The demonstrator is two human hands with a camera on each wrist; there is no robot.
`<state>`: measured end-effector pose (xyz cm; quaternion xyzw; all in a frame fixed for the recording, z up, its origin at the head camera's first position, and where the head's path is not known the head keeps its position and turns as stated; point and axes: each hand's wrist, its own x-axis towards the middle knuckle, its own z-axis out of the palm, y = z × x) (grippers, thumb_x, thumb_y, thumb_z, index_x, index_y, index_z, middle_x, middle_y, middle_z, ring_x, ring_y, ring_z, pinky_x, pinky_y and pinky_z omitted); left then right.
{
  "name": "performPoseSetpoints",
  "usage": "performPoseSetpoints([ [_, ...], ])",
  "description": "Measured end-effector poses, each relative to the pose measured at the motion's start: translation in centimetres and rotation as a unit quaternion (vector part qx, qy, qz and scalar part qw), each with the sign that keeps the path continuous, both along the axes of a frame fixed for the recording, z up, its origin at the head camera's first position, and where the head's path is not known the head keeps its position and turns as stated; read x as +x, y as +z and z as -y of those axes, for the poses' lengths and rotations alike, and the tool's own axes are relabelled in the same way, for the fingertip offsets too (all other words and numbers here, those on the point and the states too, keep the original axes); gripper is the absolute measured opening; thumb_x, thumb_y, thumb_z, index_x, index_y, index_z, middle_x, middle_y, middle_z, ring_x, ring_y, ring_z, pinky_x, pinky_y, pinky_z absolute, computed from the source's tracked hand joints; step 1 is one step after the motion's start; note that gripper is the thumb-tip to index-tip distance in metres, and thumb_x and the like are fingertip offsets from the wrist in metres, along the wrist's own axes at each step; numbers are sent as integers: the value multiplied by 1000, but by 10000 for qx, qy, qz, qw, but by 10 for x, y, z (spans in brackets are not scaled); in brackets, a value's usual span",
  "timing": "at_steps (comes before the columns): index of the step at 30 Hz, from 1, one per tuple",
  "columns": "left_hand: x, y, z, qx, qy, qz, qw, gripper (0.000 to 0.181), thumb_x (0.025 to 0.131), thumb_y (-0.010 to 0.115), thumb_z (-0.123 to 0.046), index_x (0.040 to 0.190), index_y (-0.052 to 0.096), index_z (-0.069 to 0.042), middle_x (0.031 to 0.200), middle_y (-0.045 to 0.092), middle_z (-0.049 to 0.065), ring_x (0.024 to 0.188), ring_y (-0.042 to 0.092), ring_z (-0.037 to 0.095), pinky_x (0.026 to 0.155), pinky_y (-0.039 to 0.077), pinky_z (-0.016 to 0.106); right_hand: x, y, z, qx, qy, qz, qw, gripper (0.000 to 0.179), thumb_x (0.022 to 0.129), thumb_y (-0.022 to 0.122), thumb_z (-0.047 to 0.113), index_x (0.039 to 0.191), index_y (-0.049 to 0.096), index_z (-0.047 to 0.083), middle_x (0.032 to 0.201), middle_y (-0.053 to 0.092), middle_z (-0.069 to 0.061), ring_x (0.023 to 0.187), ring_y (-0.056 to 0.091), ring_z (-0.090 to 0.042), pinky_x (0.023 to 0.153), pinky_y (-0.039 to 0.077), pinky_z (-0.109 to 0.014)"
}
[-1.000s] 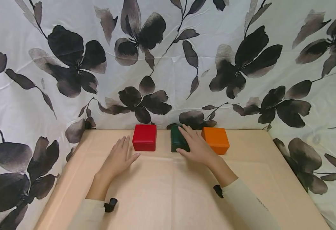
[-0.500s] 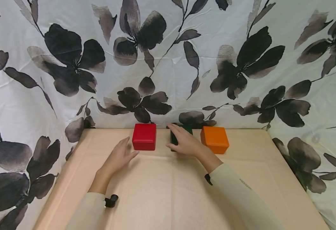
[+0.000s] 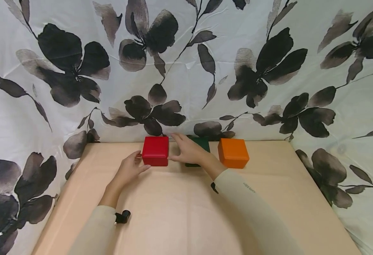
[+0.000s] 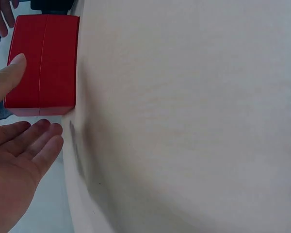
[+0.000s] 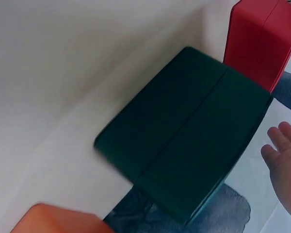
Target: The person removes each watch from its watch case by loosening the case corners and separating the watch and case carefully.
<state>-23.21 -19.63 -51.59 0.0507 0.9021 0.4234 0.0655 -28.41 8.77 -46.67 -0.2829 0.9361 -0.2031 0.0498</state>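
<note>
1. Background: a white cloth [image 3: 186,81] printed with dark flowers rises behind the tabletop [image 3: 186,212], which has a pale, smooth covering with faint creases.
2. Layout: three boxes stand in a row along the far edge. The red box [image 3: 155,150] is on the left, the green box [image 3: 202,142] in the middle and the orange box [image 3: 233,153] on the right. Red and green stand apart; green and orange have a narrow gap. Spacing of this kind, in my judgement, leaves each box's sides reachable by fingers.
3. Left hand [image 3: 127,171]: at the near left corner of the red box. Thumb and fingers are spread apart, the thumb before the near face, the fingers beside the left side. Nothing is pinched; whether the skin meets the box cannot be told.
4. Right hand [image 3: 189,152]: extends leftward past the green box, hiding part of it in the head view. Thumb and forefinger are spread toward the right side of the red box; contact cannot be confirmed.
5. Assessment: the hands flank the red box from opposite sides, an arrangement judged suited to steadying it evenly.
6. Fittings: a dark band [image 3: 122,216] shows at the left wrist, beside the pale sleeve [image 3: 94,230].
</note>
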Motion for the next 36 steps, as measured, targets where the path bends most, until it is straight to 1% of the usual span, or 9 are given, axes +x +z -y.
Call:
performPoseSetpoints([
  [4,-3,-1,0,123,-22,-61,9999,86,89,83,-27,153,37,7,140,60,26,125,63,41,104,55,52,-5,-4,12,-128,-107,168,9997,107,80,79,57,162,28,11,166,33,-10,150,35,-31,113,48,-52],
  [8,-6,-1,-1,149,87,-33,9998,82,87,83,-24,151,42,7,133,64,24,116,65,37,99,58,49,-10,-10,19,-228,-58,366,9991,111,78,82,55,163,25,11,166,30,-10,150,35,-30,112,49,-49],
  [11,-9,-1,-2,143,122,21,9998,80,87,83,-22,149,43,8,129,65,24,110,66,34,92,60,44,-14,-13,24,-77,21,425,9991,114,79,82,56,164,21,12,168,27,-9,151,33,-29,113,49,-47],
  [15,-14,-2,-3,229,125,57,9996,76,86,85,-21,146,47,7,123,67,22,103,67,32,84,62,36,-19,-15,28,129,136,378,9991,116,78,82,56,164,20,10,169,25,-10,152,32,-30,115,47,-47],
  [18,-16,-3,-3,284,117,70,9995,71,86,85,-19,143,51,6,119,67,22,99,67,30,80,61,30,-21,-14,31,153,230,384,9989,117,77,84,55,163,21,8,168,25,-11,151,32,-32,115,47,-48],
  [22,-17,-6,-3,339,129,148,9992,67,86,85,-15,140,53,8,116,68,21,96,65,27,77,58,26,-22,-16,33,215,344,472,9981,117,76,85,55,163,21,9,166,27,-10,149,34,-30,114,48,-46],
  [25,-18,-8,-4,377,162,169,9990,65,85,84,-13,139,54,8,114,68,21,94,64,26,76,58,25,-22,-17,35,247,321,531,9978,117,76,86,54,164,22,11,166,28,-9,148,35,-29,112,50,-45],
  [31,-19,-12,-3,290,260,8,9992,60,85,83,-11,135,57,9,108,69,20,90,64,25,74,56,26,-22,-21,40,256,214,548,9979,113,77,86,51,163,24,12,165,29,-9,146,38,-28,110,52,-44],
  [36,-19,-18,-1,233,333,-26,9992,57,84,84,-9,132,59,9,103,70,18,89,63,24,73,54,26,-22,-23,44,238,168,619,9977,110,77,88,47,162,27,10,165,29,-10,146,38,-29,109,53,-46],
])
